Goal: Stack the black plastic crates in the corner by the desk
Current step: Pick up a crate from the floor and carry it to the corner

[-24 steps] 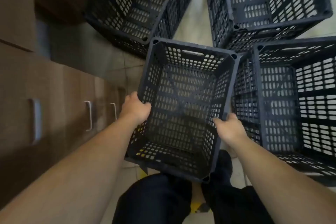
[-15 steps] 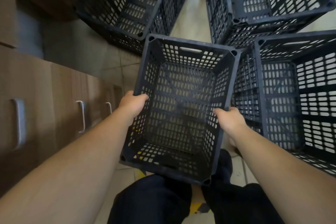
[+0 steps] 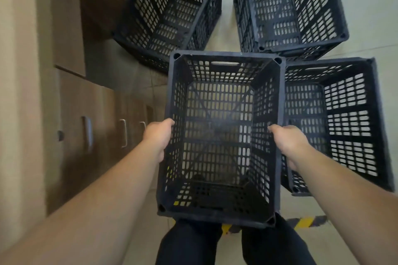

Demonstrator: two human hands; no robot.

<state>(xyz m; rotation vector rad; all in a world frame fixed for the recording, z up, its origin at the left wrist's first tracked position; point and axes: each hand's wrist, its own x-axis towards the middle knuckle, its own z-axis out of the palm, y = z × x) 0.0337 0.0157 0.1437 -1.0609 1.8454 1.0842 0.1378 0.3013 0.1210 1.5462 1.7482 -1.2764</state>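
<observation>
Pale tiled floor (image 3: 366, 17), wooden desk drawers (image 3: 90, 114) left. Left hand (image 3: 158, 135) and right hand (image 3: 286, 141) clamp the black slotted plastic crate (image 3: 221, 208) mid-air; it could clip the neighbouring black crate (image 3: 379, 125) right.

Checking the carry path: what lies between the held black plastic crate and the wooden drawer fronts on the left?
In the head view, only the left hand and bare floor tiles separate the held black plastic crate from the wooden drawer fronts.
</observation>
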